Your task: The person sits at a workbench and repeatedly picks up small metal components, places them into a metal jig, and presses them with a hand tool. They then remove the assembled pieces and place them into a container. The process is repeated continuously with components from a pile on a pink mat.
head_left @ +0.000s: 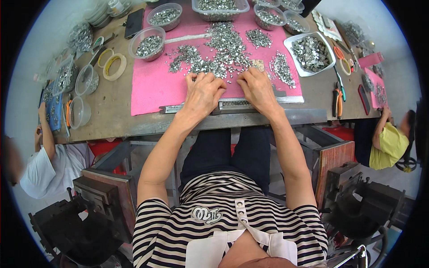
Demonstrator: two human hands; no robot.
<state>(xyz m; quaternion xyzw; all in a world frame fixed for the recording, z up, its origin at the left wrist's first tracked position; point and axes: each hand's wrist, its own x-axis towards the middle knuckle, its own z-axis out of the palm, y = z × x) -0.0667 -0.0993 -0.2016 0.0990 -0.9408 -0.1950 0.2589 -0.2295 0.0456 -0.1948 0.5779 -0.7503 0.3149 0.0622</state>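
My left hand (203, 94) rests over the pink mat (149, 91) with its fingers curled together, at the near edge of a loose heap of small shiny metal pieces (225, 47). Close by on the right, my right hand (258, 90) is bent in a similar pinch. Anything between the fingertips is too small or hidden to name. Beneath both wrists, along the mat's front edge, lies a long metal bar (232, 103) with a row of slots or small parts in it. A small tan square (258, 64) sits just beyond my right hand.
Clear plastic bowls (149, 43) and a white tray (309, 53) hold more metal pieces around the mat. Tape rolls (115, 67) lie left; orange-handled pliers (338, 100) and a red phone-like object (363, 99) lie right. Co-workers sit at both ends of the table.
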